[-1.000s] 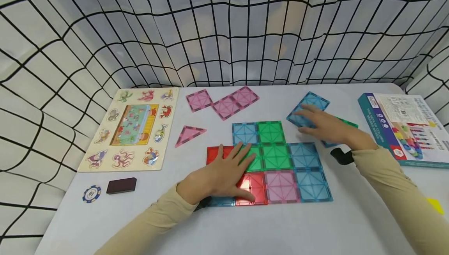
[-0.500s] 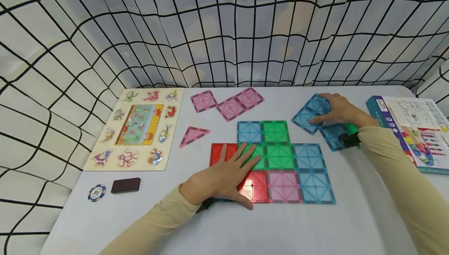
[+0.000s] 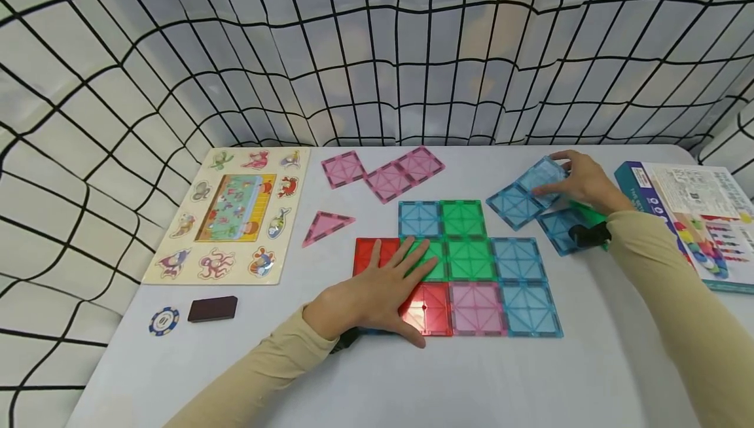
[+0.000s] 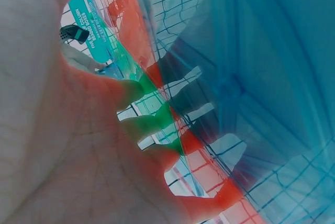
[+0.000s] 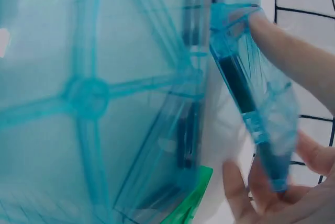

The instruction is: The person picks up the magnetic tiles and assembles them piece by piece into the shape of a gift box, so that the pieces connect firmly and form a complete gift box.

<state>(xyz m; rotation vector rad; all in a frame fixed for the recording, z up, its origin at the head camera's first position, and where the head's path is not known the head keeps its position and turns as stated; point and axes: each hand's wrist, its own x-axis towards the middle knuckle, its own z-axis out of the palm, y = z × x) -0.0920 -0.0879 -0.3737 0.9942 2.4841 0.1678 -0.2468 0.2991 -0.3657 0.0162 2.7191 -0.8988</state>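
Observation:
A flat patchwork of square magnetic tiles in red, green, blue and pink lies mid-table. My left hand presses flat on its left part, fingers spread over a red tile and a green one; the left wrist view shows only palm and coloured tiles up close. At the right, my right hand pinches a blue square tile and tilts it off the table. Two more blue tiles lie beside it, with a green tile partly under the hand.
A wooden sea-animal puzzle board lies at the left. Pink squares and a pink triangle lie behind the patchwork. A poker chip and a dark block sit front left; a toy box sits far right. Grid-patterned cloth walls the table.
My right hand went from lying flat on the loose blue tiles to gripping one at its far edge and tilting it up. The left hand stayed put.

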